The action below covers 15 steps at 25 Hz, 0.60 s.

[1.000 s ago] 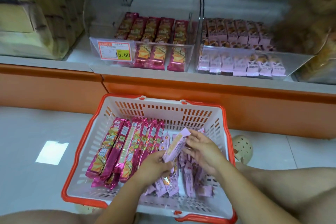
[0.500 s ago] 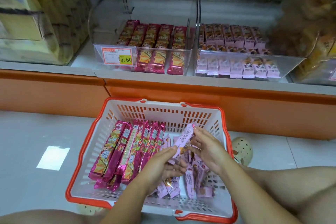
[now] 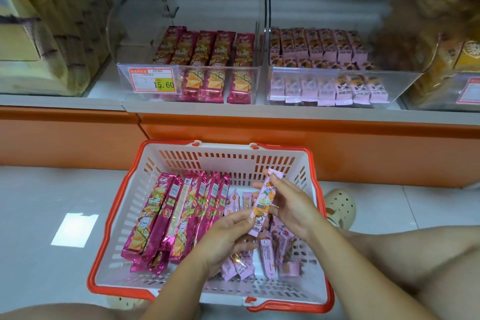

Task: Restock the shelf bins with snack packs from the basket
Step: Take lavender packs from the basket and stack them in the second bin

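A white basket with an orange rim [image 3: 228, 158] stands on the floor below the shelf. Its left half holds several long magenta snack packs [image 3: 176, 215]; small pale pink packs [image 3: 241, 265] lie at its right. Over the basket, both hands hold one pale pink pack [image 3: 263, 201] nearly upright. My left hand [image 3: 228, 235] pinches its lower end and my right hand [image 3: 291, 205] grips its upper part. On the shelf, a clear bin [image 3: 189, 86] holds magenta packs and the bin to its right [image 3: 335, 86] holds pale pink packs.
An orange plinth [image 3: 259, 143] runs under the shelf behind the basket. Bins of yellow goods stand at far left [image 3: 39, 41] and far right [image 3: 441, 60]. A beige clog [image 3: 340, 206] rests right of the basket. My bare knees frame the lower corners.
The pink pack has risen from low in the basket and turned more upright between both hands. The view has tilted so the shelf bins sit lower in frame.
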Each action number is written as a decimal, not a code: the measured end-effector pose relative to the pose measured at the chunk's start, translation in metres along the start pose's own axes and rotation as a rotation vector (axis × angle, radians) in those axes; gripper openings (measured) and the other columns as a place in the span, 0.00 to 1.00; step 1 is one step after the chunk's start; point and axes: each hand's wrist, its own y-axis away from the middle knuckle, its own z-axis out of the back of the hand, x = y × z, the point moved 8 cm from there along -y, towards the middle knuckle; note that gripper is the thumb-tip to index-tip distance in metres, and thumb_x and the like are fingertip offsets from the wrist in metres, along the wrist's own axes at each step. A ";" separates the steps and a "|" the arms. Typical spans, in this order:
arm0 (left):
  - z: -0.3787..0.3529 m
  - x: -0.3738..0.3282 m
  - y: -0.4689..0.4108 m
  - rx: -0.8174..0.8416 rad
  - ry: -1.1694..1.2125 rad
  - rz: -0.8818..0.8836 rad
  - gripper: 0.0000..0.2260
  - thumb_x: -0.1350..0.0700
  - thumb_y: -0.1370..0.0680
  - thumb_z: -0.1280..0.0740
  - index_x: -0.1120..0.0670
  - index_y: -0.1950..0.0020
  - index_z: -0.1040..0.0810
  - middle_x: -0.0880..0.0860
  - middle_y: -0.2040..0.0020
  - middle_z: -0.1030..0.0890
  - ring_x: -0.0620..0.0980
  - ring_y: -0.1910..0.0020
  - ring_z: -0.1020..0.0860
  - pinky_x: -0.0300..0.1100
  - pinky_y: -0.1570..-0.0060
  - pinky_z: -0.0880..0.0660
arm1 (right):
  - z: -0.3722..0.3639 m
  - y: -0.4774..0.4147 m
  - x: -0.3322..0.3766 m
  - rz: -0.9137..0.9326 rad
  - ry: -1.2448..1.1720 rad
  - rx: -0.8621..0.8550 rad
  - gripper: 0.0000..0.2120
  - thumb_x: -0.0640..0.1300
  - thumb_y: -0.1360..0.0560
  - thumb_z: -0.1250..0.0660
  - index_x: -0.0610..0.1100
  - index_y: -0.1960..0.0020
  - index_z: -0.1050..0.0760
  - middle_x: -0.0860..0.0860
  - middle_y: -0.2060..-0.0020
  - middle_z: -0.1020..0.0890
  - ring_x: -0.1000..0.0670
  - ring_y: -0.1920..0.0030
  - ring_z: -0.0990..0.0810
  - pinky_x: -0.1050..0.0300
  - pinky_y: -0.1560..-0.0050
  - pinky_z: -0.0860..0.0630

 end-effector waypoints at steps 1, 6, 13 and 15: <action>0.000 -0.002 0.001 -0.015 -0.007 -0.013 0.17 0.54 0.22 0.35 0.52 0.34 0.25 0.54 0.42 0.18 0.54 0.44 0.19 0.45 0.48 0.22 | -0.003 0.003 0.001 -0.003 0.044 0.013 0.13 0.46 0.22 0.36 0.41 0.40 0.26 0.43 0.48 0.19 0.45 0.50 0.21 0.50 0.47 0.22; -0.011 -0.081 0.021 -0.071 -0.207 -0.209 0.15 0.48 0.27 0.31 0.44 0.41 0.20 0.48 0.45 0.16 0.46 0.46 0.18 0.48 0.42 0.23 | -0.034 0.052 0.087 0.363 0.563 -0.017 0.17 0.40 0.27 0.28 0.54 0.42 0.26 0.52 0.54 0.21 0.52 0.54 0.22 0.60 0.47 0.23; -0.032 -0.323 0.074 -0.506 -0.738 -0.968 0.18 0.51 0.22 0.34 0.41 0.32 0.29 0.35 0.41 0.23 0.32 0.43 0.25 0.26 0.45 0.29 | -0.072 0.097 0.344 0.915 0.624 -0.245 0.16 0.41 0.28 0.27 0.48 0.44 0.29 0.52 0.55 0.16 0.53 0.53 0.17 0.53 0.51 0.20; -0.038 -0.351 0.048 -0.564 -0.946 -0.946 0.23 0.49 0.21 0.37 0.46 0.26 0.36 0.42 0.31 0.28 0.38 0.33 0.30 0.33 0.36 0.33 | -0.066 0.059 0.357 0.776 0.660 -0.313 0.16 0.39 0.28 0.27 0.43 0.43 0.28 0.51 0.57 0.17 0.51 0.59 0.17 0.56 0.56 0.19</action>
